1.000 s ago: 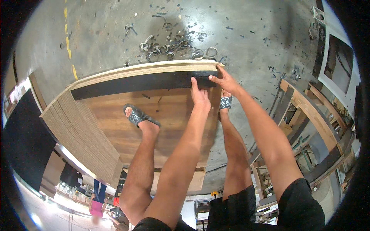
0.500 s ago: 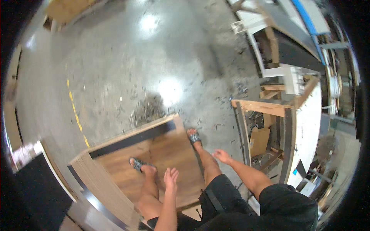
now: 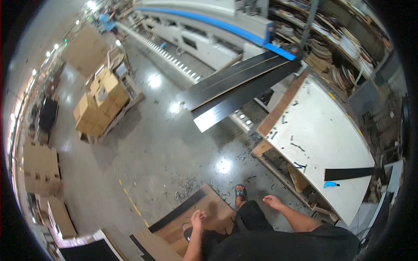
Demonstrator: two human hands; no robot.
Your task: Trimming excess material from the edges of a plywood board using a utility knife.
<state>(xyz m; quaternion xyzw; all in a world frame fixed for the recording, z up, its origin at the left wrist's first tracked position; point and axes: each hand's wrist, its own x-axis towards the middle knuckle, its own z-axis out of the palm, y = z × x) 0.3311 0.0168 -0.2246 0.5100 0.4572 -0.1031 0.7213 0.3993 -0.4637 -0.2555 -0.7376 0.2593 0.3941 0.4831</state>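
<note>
The left hand (image 3: 198, 219) and right hand (image 3: 272, 201), both empty and loosely half-spread, are now lifted away from the black strip (image 3: 177, 212) and brown panel (image 3: 219, 209), left unheld beside the right foot (image 3: 240, 191).

I see a black shirt (image 3: 278, 243) with a short right sleeve (image 3: 336, 233). Below the shirt come black shorts (image 3: 256, 216); farther from it, a dark, open-toed right sandal (image 3: 240, 192) with pale markings. The left hand (image 3: 198, 217) and right hand (image 3: 272, 202) are bare.
</note>
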